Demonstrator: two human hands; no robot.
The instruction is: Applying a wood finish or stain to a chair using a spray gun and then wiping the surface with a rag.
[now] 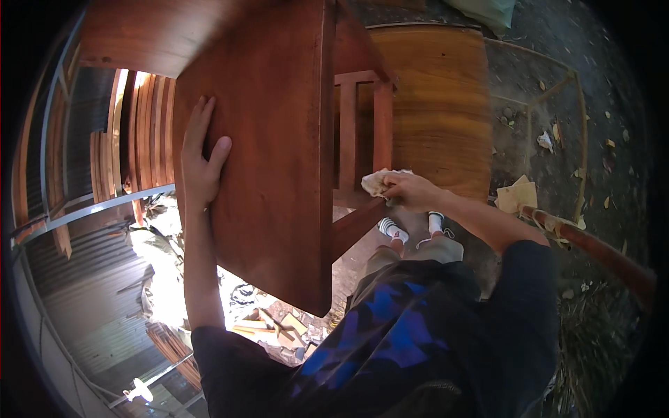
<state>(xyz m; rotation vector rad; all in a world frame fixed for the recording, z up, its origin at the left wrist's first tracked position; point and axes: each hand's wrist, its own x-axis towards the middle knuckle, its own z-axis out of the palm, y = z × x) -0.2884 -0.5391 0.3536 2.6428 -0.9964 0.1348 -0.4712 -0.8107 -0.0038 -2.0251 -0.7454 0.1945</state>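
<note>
A reddish-brown wooden piece of furniture (pixel 268 153) stands before me, its broad smooth panel tilted up on the left. My left hand (pixel 203 167) lies flat against that panel near its left edge, fingers stretched and thumb apart. Bunched in my right hand (pixel 414 193) is a whitish cloth (pixel 377 182). The cloth touches or hovers just by the lower end of an upright wooden post (pixel 383 129), close to a slanting rail (pixel 359 226); I cannot tell which. My right fingers are closed round the cloth.
A yellowish-brown wooden board (pixel 439 111) lies behind the posts. Thin frame bars (pixel 582 146), a pale scrap (pixel 516 195) and a brown pole (pixel 592 247) are on the right. Planks (pixel 143 132) stand at the left; offcuts (pixel 279 327) litter the ground below the panel.
</note>
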